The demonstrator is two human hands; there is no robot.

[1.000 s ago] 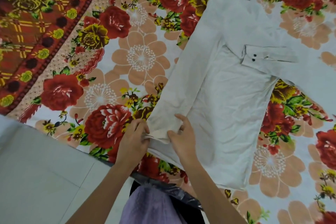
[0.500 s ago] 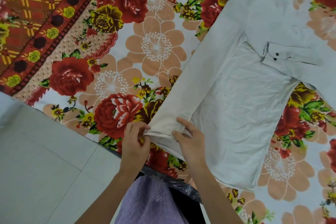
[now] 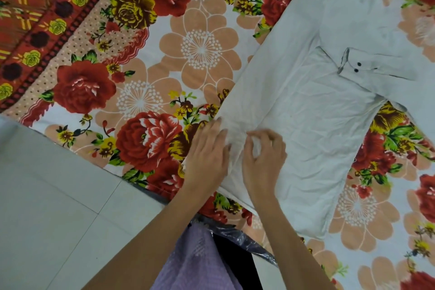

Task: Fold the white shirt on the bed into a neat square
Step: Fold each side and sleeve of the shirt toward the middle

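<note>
Limp, light shirt (image 3: 317, 125), pressed under flat left grip (image 3: 207, 155), pinched by right grip (image 3: 263, 160); likely best lifted at hem corners.

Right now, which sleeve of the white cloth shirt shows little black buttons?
The sleeve lying across the white cloth shirt, with two dark buttons on its cuff. The other sleeve runs along the shirt's edge, showing none.
</note>
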